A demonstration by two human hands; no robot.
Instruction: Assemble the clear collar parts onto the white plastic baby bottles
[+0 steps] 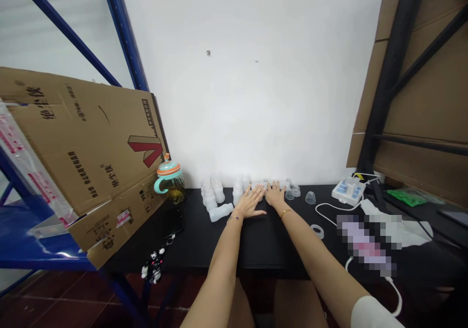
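Observation:
My left hand (250, 202) is stretched out flat with its thumb apart, beside a group of whitish baby bottles (237, 191) at the back of the black table (208, 250). Just right of it, my right hand (275, 195) reaches forward with fingers extended, near more whitish pieces along the wall that it partly hides. Neither hand visibly grips anything. To the left stand several baby bottles (209, 196), and one white bottle (221, 213) lies on its side. Clear dome caps (310, 198) sit right of my right hand, and a translucent ring (317, 231) lies nearer to me.
At left are a teal-lidded jug (171, 184), a dark phone (172, 222), a keychain (153, 267) and a large cardboard box (109, 147). A power strip (349, 191) with white cables, a green packet (405, 197) and a blurred purple item (365, 242) are at right.

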